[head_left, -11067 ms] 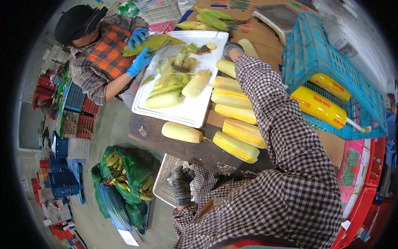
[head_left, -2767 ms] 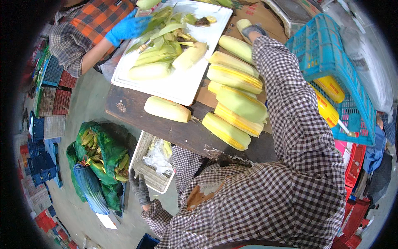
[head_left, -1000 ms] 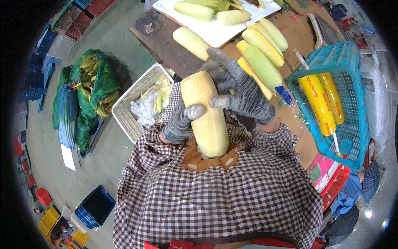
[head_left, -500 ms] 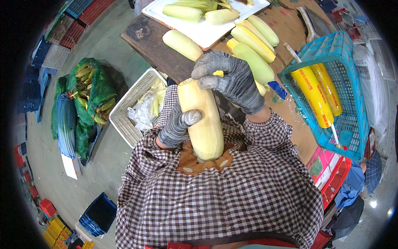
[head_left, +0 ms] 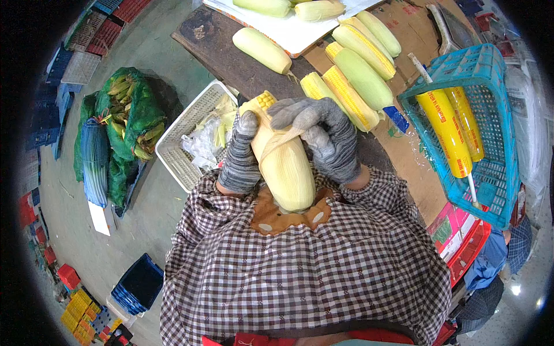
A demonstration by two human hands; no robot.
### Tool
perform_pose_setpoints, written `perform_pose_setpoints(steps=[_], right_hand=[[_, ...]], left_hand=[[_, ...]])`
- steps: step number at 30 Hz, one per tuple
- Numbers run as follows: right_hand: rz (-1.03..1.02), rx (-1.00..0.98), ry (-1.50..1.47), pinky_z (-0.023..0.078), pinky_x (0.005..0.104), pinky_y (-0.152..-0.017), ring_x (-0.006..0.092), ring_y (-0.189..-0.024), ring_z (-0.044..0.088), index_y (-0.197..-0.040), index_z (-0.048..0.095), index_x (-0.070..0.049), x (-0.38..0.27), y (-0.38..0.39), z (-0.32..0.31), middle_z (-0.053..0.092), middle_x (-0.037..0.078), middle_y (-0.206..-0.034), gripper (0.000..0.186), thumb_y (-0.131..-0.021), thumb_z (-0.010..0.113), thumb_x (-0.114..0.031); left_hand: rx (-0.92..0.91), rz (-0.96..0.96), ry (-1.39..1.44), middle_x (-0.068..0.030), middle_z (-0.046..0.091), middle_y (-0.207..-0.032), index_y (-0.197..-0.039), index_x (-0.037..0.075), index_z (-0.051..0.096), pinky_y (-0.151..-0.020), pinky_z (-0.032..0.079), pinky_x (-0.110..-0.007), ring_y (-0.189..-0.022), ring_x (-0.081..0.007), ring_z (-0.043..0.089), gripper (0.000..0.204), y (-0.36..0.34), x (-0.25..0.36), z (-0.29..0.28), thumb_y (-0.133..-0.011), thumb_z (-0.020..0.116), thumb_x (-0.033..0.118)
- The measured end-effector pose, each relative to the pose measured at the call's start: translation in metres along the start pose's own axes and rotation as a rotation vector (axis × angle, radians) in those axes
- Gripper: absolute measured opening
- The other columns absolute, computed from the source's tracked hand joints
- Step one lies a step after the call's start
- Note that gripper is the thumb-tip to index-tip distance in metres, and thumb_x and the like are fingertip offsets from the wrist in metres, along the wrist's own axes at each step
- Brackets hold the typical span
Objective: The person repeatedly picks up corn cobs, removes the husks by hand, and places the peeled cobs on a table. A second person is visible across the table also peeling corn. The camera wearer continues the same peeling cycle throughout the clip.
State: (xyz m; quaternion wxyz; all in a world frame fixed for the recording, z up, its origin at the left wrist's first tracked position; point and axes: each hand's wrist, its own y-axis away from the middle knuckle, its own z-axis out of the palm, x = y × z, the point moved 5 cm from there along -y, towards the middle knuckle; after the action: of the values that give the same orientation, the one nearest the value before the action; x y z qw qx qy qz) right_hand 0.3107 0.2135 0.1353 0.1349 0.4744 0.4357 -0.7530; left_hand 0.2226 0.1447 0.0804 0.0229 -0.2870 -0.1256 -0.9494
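An ear of corn [head_left: 285, 173] in pale husk is upright in the view over my lap, yellow kernels showing at its top. My left hand [head_left: 242, 155], in a grey knit glove, grips its left side. My right hand [head_left: 326, 138], also gloved, is closed on a strip of husk [head_left: 277, 138] pulled across the ear's upper part. Beyond them, several ears of corn [head_left: 363, 78] lie on cardboard and dark wood, some with bared yellow sides, and others sit on a white tray [head_left: 288, 40].
A blue crate [head_left: 485, 193] holding yellow wrap rolls [head_left: 441, 132] stands at right. A white basket [head_left: 176, 138] with plastic and husks is beside the table [head_left: 199, 40]. Green mesh sacks [head_left: 118, 167] and stacked blue crates [head_left: 135, 282] sit on the floor at left.
Since half a second ago the husk has been pulled down and rightward, exposing kernels at the top. Both hands shifted. Earlier my right arm reached among the corn on the table.
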Motion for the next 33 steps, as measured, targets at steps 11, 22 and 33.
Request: perform_pose_setpoints(steps=[11,22,33], right_hand=[[0.627,-0.172,-0.532,0.032,0.0187,-0.041,0.0061,-0.046,0.039,-0.086,0.047,-0.003,0.004,0.045,-0.004,0.045,-0.001,-0.057,0.027,-0.088,0.048,-0.029],[0.484,-0.476,0.642,0.051,0.0362,-0.061,0.0275,-0.066,0.06,-0.103,0.048,0.003,0.045,0.005,0.04,0.058,0.018,-0.071,0.057,-0.078,0.055,-0.047],[0.049,-0.468,0.482,0.041,0.0318,-0.047,0.0202,-0.057,0.053,-0.086,0.055,-0.002,0.053,0.024,0.059,0.055,0.01,-0.069,0.025,-0.087,0.047,-0.026]], left_hand=[[0.616,0.526,0.059,-0.017,0.056,-0.098,-0.106,0.002,0.051,-0.082,0.045,-0.042,-0.088,-0.0288,0.055,0.067,0.01,0.083,-0.112,-0.073,0.047,0.061],[0.337,0.835,-0.136,-0.0147,0.057,-0.096,-0.11,0.004,0.046,-0.073,0.048,-0.043,-0.082,-0.0299,0.057,0.069,0.032,0.101,-0.079,-0.07,0.054,0.06],[0.633,0.574,0.283,-0.0136,0.057,-0.09,-0.1,0.007,0.052,-0.073,0.048,-0.04,-0.079,-0.0272,0.056,0.055,0.04,0.082,-0.103,-0.075,0.05,0.056]])
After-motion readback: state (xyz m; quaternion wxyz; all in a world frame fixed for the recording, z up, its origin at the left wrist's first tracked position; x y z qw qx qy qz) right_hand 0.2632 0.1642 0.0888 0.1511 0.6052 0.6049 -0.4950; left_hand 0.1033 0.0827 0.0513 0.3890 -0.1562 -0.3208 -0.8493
